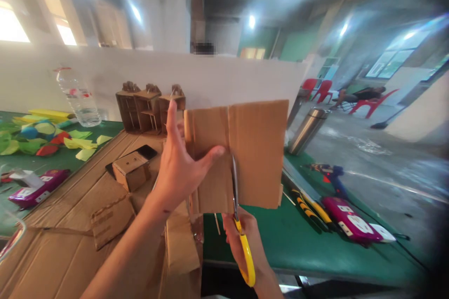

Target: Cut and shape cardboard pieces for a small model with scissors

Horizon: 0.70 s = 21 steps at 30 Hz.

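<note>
A rectangular piece of brown cardboard is held upright above the table in the middle of the head view. My left hand grips its left part, the thumb lying across the near face and the other fingers partly hidden behind. From below, my right hand holds yellow-handled scissors. Their blades point upward at a cut that runs from the lower edge, and a narrow slit continues toward the top. The cardboard is still in one piece as far as I can see, its two halves slightly apart along the cut.
Cardboard sheets cover the left of the green table, with a small cardboard box on them. Behind stand cardboard compartments and a plastic bottle. On the right are a steel flask, a purple power strip and a glue gun.
</note>
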### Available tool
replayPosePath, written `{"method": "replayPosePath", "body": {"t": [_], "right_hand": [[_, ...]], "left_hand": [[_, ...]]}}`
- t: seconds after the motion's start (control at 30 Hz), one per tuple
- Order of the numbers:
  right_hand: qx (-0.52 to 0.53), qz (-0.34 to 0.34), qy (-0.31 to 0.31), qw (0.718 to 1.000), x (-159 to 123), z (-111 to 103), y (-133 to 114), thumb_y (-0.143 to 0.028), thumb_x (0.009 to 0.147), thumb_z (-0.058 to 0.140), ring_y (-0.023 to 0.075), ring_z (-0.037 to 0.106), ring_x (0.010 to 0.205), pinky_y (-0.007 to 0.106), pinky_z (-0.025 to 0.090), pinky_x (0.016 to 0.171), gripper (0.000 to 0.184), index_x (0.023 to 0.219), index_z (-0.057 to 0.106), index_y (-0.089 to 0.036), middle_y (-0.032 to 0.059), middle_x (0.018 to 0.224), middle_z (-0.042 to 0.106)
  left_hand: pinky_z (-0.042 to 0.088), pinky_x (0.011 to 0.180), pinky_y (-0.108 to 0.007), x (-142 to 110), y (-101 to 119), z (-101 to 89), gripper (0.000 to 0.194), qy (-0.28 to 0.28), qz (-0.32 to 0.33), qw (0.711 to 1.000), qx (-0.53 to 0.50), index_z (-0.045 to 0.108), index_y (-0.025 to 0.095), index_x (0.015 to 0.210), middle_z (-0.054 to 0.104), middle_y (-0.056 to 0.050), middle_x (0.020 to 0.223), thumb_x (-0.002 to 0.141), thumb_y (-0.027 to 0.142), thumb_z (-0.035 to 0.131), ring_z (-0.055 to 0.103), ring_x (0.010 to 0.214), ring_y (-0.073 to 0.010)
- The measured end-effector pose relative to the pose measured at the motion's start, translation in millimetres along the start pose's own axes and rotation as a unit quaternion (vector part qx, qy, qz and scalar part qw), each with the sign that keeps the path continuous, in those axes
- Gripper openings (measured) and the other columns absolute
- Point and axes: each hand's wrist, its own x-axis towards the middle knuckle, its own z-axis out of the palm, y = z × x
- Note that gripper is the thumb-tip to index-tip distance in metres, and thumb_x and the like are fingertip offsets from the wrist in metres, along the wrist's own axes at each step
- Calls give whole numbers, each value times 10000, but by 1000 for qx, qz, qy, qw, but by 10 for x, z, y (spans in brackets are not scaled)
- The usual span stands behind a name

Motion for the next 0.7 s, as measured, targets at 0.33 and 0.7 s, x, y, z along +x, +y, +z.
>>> {"method": "replayPosePath", "body": {"t": [0.33, 0.7], "right_hand": [[18, -14, -20, 1000, -27, -31, -46, -559, 859, 486, 117, 368, 468, 231, 324, 407, 420, 613, 417, -226, -41, 547, 344], [-11, -123, -76, 989, -31, -142, -18, -488, 946, 412, 119, 400, 513, 248, 336, 474, 468, 571, 411, -208, -14, 592, 414]], "left_hand": [[458, 849, -434, 712, 336, -179, 456, -191, 226, 912, 283, 636, 174, 1002, 689, -94, 890, 923, 579, 442, 633, 892, -287], [384, 626, -311, 782, 433, -185, 452, -222, 193, 915, 276, 640, 274, 958, 590, 2, 635, 886, 668, 428, 583, 640, -218]]}}
